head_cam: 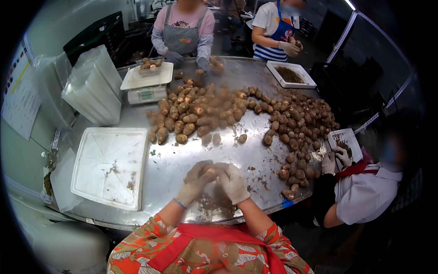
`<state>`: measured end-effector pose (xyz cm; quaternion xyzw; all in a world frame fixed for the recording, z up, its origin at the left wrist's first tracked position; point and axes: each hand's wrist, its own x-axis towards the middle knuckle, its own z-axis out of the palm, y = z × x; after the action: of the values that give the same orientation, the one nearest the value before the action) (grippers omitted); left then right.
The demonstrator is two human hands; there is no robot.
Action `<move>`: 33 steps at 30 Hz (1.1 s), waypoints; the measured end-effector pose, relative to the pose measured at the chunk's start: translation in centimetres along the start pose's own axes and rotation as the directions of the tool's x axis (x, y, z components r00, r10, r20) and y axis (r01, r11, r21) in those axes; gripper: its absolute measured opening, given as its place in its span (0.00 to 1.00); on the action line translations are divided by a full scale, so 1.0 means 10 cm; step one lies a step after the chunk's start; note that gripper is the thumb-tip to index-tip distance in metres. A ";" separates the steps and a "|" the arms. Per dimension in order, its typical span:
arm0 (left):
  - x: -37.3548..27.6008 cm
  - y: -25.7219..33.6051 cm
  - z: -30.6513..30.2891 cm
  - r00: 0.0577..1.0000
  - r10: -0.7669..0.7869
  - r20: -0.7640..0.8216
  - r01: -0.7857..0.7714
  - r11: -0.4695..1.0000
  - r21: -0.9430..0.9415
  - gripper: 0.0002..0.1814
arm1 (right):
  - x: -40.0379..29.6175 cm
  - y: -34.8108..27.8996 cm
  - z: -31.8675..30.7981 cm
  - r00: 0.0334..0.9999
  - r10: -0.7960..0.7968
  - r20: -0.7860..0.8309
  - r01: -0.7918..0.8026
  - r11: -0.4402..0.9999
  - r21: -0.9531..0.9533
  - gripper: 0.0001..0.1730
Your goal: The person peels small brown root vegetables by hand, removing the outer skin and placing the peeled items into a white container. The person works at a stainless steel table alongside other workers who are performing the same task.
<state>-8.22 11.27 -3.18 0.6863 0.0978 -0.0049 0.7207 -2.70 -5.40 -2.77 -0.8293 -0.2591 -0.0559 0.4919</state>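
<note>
My left hand (194,183) and my right hand (234,183), both in off-white knit work gloves, meet above the near part of a steel table (171,178). Between their fingertips is a small taro corm (211,170); only a pinkish bit of it shows, the rest being covered by the gloves. Below my hands, dark dirt and peel scraps (215,204) lie scattered on the metal. Beyond them, a large pile of brown taro corms (190,118) spreads across the table. One single corm (242,138) lies apart from the pile, in front of it.
At left are an upturned white foam lid (109,164), stacked clear plastic trays (94,89) and a digital scale (147,94) bearing a tray of corms. A second heap of smaller corms (301,120) lies right. Co-workers' gloved hands (329,161) work near white trays (354,138).
</note>
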 end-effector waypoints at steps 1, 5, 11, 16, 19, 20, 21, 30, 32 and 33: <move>-0.01 0.01 0.01 1.000 -0.017 0.024 0.018 1.000 -0.018 0.31 | -0.02 0.04 0.02 1.000 -0.004 -0.016 0.004 1.000 -0.007 0.12; -0.08 0.05 0.04 0.997 -0.031 0.069 0.037 0.996 -0.081 0.28 | -0.01 -0.02 -0.04 0.999 0.036 -0.008 -0.036 0.999 -0.017 0.09; -0.02 -0.06 0.03 1.000 -0.010 0.028 0.013 0.993 -0.117 0.29 | -0.11 -0.09 -0.18 0.985 0.153 0.085 -0.159 0.985 0.071 0.19; 0.06 -0.33 0.16 0.996 -0.034 0.087 0.055 0.968 -0.247 0.29 | -0.17 -0.13 -0.12 0.994 -0.041 0.100 0.041 0.999 0.000 0.31; -0.07 -0.04 0.22 0.990 -0.067 0.125 0.087 0.983 -0.163 0.28 | -0.25 -0.03 -0.08 0.996 0.004 0.090 -0.003 1.000 -0.014 0.31; -0.01 -0.13 0.15 0.963 -0.088 0.256 0.142 0.969 -0.203 0.30 | -0.25 0.00 -0.11 0.994 -0.004 0.105 0.005 1.000 -0.012 0.31; 0.01 -0.18 0.09 0.958 -0.035 0.285 0.053 0.997 -0.053 0.30 | -0.26 0.01 -0.12 0.993 -0.012 0.121 0.013 1.000 -0.010 0.30; -0.02 -0.58 -0.02 0.965 0.168 0.200 -0.247 0.837 0.488 0.24 | -0.33 -0.03 -0.07 0.946 0.298 0.127 -0.322 0.823 0.468 0.26; -0.04 -0.19 0.08 0.985 -0.091 0.149 0.049 0.963 0.266 0.24 | -0.30 -0.10 -0.14 0.914 0.380 0.142 -0.399 0.784 0.476 0.26; -0.04 -0.06 0.09 0.972 -0.184 0.148 0.152 0.967 0.204 0.26 | -0.30 -0.11 -0.16 0.896 0.419 0.150 -0.436 0.760 0.482 0.26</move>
<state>-8.62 10.29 -3.71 0.7387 0.0944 -0.1325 0.6541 -5.53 -7.47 -2.10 -0.7096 -0.0767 0.1410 0.6861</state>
